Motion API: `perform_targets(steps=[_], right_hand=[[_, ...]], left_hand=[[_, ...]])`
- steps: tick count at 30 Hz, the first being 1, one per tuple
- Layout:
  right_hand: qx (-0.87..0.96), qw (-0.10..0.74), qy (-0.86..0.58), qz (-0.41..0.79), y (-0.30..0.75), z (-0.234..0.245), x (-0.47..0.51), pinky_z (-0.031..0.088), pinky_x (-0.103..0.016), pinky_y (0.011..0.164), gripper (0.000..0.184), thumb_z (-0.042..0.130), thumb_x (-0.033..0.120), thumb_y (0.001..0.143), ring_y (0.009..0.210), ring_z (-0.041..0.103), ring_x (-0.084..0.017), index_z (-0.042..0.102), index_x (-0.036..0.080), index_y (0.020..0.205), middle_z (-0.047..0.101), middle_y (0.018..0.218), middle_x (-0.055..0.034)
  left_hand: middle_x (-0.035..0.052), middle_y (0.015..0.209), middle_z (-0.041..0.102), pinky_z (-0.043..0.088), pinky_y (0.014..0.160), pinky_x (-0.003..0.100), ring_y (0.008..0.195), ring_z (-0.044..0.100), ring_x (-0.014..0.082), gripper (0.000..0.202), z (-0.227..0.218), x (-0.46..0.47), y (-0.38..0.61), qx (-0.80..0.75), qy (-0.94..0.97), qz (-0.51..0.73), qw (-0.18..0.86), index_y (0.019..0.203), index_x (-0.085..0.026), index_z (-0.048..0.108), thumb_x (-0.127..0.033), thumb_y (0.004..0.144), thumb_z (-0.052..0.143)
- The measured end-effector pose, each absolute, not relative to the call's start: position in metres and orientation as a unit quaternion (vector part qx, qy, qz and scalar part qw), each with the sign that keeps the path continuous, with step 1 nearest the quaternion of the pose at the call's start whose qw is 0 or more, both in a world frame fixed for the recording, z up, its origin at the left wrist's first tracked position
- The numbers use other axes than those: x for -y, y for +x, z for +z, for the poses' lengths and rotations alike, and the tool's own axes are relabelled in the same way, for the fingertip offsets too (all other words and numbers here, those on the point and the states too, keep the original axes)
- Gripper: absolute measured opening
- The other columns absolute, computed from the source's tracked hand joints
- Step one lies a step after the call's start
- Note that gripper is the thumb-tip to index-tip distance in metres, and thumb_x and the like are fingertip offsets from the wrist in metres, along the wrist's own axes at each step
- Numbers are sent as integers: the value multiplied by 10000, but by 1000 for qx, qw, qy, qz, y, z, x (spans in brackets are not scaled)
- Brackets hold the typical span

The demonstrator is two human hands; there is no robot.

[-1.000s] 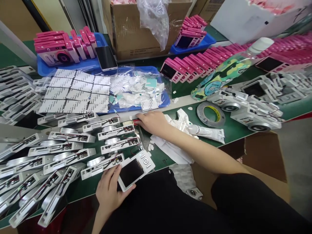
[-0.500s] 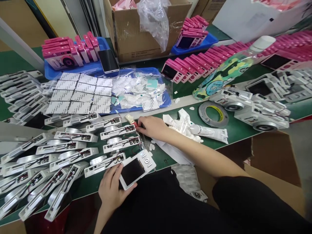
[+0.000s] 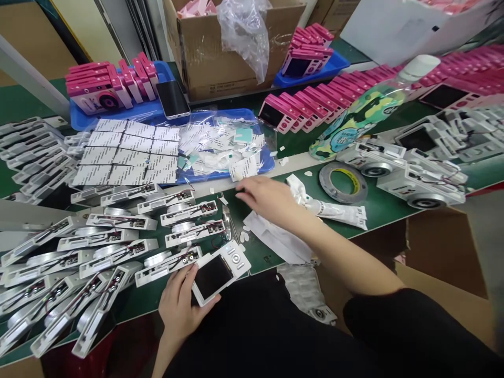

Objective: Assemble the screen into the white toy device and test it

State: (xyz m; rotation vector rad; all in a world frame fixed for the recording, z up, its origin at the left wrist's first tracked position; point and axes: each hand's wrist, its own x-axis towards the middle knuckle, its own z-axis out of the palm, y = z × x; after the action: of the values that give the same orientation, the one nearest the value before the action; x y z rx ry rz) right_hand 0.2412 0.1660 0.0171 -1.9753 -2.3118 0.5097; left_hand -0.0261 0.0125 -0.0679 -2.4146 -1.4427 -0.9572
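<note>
My left hand (image 3: pixel 179 304) is closed on the lower left edge of a white digital camera (image 3: pixel 214 278), its dark screen and round buttons facing up. My right hand (image 3: pixel 270 198) hovers over the bench by the front edge of a blue tray (image 3: pixel 269 164). Its thumb and forefinger are a little apart, with nothing visible between them; the other fingers are partly hidden. Just beyond the fingertips lies a printed white sticker sheet (image 3: pixel 243 169). White tissue (image 3: pixel 297 188) and a white tube (image 3: pixel 342 214) lie beside this hand.
Opened white camera bodies (image 3: pixel 118 236) with bare wiring stand in rows at left. Printed cards (image 3: pixel 128 149) lie behind them. Pink cameras (image 3: pixel 315 107), a camouflage-patterned bottle (image 3: pixel 362 121) and a tape roll (image 3: pixel 342 182) are at right. A cardboard box (image 3: pixel 228 58) stands at the back.
My right hand has moved right, away from the camera rows toward the tray's front edge. The small red and pale yellow item by its fingers is out of sight. My left hand keeps holding the camera.
</note>
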Motion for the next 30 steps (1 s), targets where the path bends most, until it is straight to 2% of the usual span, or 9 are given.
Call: perform_targets(steps=[3,6,16,24,30], right_hand=[[790,10,-584,186,222,1,-175,529,-326,840,221,576,276,1010,1093,654,-208,641,222,1215,690,1213,-61],[798,-1,-572,187,212,-9,-180,585,-426,916,326,633,353,991,1087,662,-217,623,177,1265,653,1266,-88],[796,-34,-561,226,212,-6,-190,594,-435,921,345,636,392,990,1080,670,-215,629,177,1261,658,1263,-90],[798,-4,-564,212,192,-1,-199,590,-447,936,374,634,393,991,1104,665,-224,610,182,1299,645,1295,-96],[795,-39,-573,195,184,-2,-200,591,-447,933,376,638,401,987,1100,665,-224,615,180,1290,646,1290,-96]], left_hand=[[105,1019,746,569,814,313,893,738,230,611,-67,-11,-26,489,-809,-317,83,1455,-154,497,-539,987,571],[105,1022,751,572,828,316,895,741,229,612,-67,-10,-26,495,-806,-314,82,1457,-158,498,-556,995,543],[110,1019,748,567,830,319,898,736,230,612,-70,-9,-27,493,-805,-322,77,1440,-147,510,-550,983,574],[106,1028,749,570,843,316,894,736,231,616,-73,-8,-28,499,-801,-324,75,1446,-171,512,-558,971,580],[107,1027,744,565,846,314,893,732,232,619,-73,-8,-27,499,-801,-323,77,1450,-167,508,-556,974,577]])
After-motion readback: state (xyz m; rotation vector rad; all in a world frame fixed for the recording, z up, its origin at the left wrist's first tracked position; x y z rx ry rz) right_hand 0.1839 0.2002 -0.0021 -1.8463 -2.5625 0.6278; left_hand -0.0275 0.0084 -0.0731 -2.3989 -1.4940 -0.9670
